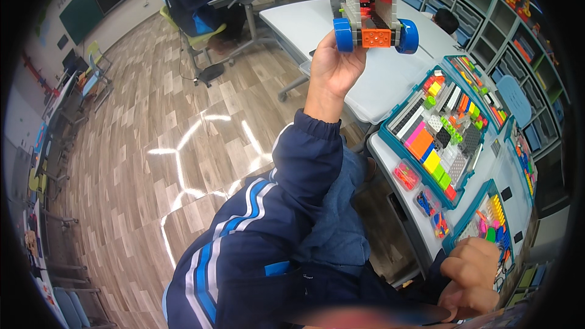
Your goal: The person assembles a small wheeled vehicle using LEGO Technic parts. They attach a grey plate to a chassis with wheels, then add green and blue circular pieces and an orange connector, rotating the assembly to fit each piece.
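Observation:
My left hand (337, 68) is raised out in front on a stretched arm, its fingers closed round the underside of a toy car. The toy car (376, 38) is built of grey, red and orange building pieces, with a blue wheel on each side and a dark flat plate on top. Low at the right, my right hand (470, 274) is curled up, close to a teal tray (451, 242) of coloured pieces. Whatever its fingers may hold is hidden.
On the white table (390, 146) at my right lies a larger teal tray (382, 127) of sorted building pieces. Small clear boxes (406, 175) of pieces sit along the table edge. Farther off, a person (194, 0) sits at another table. Storage shelves (487, 30) line the right wall.

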Available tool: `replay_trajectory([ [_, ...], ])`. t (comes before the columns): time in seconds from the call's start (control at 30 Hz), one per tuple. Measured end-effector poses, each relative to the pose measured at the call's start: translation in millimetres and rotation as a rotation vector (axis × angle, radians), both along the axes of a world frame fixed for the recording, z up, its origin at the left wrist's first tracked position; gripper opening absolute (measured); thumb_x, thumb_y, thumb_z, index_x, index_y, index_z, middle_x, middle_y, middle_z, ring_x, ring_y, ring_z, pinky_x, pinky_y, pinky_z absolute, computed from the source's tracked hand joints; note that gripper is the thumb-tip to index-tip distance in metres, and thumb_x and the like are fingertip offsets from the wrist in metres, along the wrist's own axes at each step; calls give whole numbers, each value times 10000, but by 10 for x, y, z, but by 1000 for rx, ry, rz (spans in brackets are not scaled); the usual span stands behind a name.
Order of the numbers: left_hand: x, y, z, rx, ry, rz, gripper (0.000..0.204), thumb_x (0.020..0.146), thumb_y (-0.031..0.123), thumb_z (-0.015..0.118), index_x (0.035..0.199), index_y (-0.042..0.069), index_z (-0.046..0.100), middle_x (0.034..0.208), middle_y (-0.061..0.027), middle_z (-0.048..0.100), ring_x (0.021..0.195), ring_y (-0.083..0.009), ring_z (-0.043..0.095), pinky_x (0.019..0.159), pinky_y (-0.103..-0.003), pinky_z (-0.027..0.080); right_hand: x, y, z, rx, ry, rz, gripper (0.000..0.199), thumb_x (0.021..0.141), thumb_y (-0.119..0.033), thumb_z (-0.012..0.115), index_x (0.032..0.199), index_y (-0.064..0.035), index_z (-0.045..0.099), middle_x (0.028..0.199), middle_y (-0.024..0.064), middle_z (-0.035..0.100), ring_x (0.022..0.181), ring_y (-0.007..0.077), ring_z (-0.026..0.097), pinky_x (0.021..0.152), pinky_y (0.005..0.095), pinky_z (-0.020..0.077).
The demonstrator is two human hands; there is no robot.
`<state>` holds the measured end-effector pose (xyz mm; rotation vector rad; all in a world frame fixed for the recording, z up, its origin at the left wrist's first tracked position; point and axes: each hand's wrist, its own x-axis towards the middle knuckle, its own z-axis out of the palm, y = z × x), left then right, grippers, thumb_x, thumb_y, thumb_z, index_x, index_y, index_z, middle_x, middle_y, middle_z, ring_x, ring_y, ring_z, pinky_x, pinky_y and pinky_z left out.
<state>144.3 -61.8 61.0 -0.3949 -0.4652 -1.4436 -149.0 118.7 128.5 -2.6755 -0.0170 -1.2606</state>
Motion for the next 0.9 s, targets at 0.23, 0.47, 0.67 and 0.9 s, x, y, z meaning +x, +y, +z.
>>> replay_trajectory([
  [0.23, 7, -8, -46, -97, 48, -197, 373, 901, 36, 394, 1239, -120, 400, 1181, -234, 548, 1017, -256, 609, 928, -355, 510, 66, -30, 188, 52, 13, 171, 289, 660, -13, 590, 851, -1, 372, 633, 210, 520, 436, 226, 409, 384, 323, 261],
  [0.47, -99, 12, -34, 36, -86, -4, 346, 895, 9, 370, 1233, -47, 422, 1124, -146, 563, 970, -217, 594, 904, -357, 487, -9, -50, 104, -21, 73, 118, 323, 912, -375, 538, 914, -123, 336, 601, 106, 534, 382, 193, 423, 376, 320, 302],
  [0.67, -187, 15, 1, 45, -258, 305, 345, 898, -25, 383, 1242, -40, 408, 1229, -145, 514, 1097, -218, 547, 976, -363, 440, -45, -38, -32, 32, 31, 64, 320, 912, -385, 538, 916, -135, 339, 611, 108, 539, 378, 194, 424, 377, 316, 314],
  [0.9, -435, 105, 104, 46, -323, 599, 323, 935, 36, 492, 1239, 22, 383, 1234, -90, 498, 1079, -172, 530, 917, -338, 462, -1, 45, 188, 113, 80, 102, 190, 686, -13, 548, 750, -3, 370, 729, 252, 559, 516, 314, 499, 432, 402, 374],
])
